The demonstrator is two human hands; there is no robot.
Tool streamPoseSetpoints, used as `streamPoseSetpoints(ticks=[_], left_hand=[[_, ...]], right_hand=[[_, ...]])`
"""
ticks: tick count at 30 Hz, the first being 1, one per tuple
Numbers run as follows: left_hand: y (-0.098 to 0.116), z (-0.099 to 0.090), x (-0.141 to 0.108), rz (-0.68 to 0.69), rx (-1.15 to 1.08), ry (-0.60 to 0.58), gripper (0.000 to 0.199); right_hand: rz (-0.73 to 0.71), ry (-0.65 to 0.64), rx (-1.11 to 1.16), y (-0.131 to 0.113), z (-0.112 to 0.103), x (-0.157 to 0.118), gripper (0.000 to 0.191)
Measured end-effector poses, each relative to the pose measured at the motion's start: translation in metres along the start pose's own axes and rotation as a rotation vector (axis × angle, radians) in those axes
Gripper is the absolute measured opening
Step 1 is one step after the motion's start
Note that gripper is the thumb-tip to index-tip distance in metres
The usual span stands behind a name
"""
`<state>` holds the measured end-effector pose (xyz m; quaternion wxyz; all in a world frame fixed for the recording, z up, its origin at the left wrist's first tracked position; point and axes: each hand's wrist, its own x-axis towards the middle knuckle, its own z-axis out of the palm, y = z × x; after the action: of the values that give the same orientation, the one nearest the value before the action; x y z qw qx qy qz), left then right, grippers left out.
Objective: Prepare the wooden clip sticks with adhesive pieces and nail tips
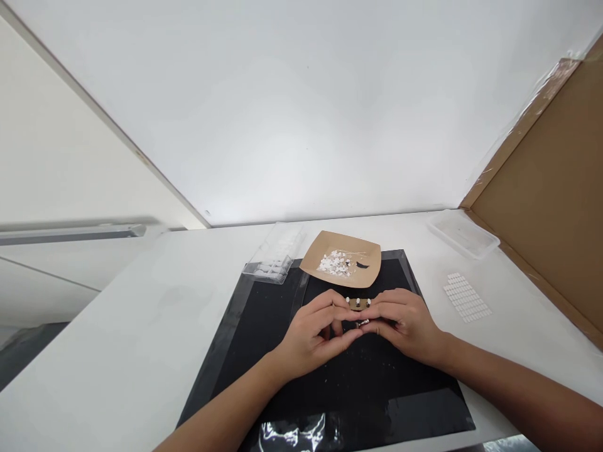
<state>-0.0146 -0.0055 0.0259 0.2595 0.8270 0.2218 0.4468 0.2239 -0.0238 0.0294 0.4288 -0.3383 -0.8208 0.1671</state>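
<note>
Black mat (358,383), hands (313,329) (409,320) between side edges

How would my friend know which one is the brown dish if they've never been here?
Find the black mat on the white table. At its far edge, just beyond the left hand and right hand, sits the dish. It's brown and holds white bits, while the box to its left is clear.

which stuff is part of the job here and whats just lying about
Likely part of the job:
small shiny piece between left hand and right hand
brown strip with white-topped pieces
black mat
brown dish of white bits

Probably just lying about:
clear compartment box
sheet of small white pieces
clear plastic tray
cardboard panel
</note>
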Motion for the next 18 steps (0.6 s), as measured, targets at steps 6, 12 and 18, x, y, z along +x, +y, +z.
streamPoseSetpoints(ticks=[6,12,18], left_hand=[[-0.0001,-0.0012,-0.0013,0.024,0.003,-0.049,0.027],[0.0017,-0.0031,0.0004,0.042,0.047,-0.05,0.02],[0.0013,-0.0035,0.0015,0.045,0.06,-0.107,0.018]], right_hand=[[0.007,-0.003,0.026,0.001,-0.0001,0.0011,0.018],[0.04,-0.005,0.097,-0.0004,0.0016,0.0019,0.018],[0.084,-0.031,0.105,0.0027,0.0013,0.0002,0.017]])
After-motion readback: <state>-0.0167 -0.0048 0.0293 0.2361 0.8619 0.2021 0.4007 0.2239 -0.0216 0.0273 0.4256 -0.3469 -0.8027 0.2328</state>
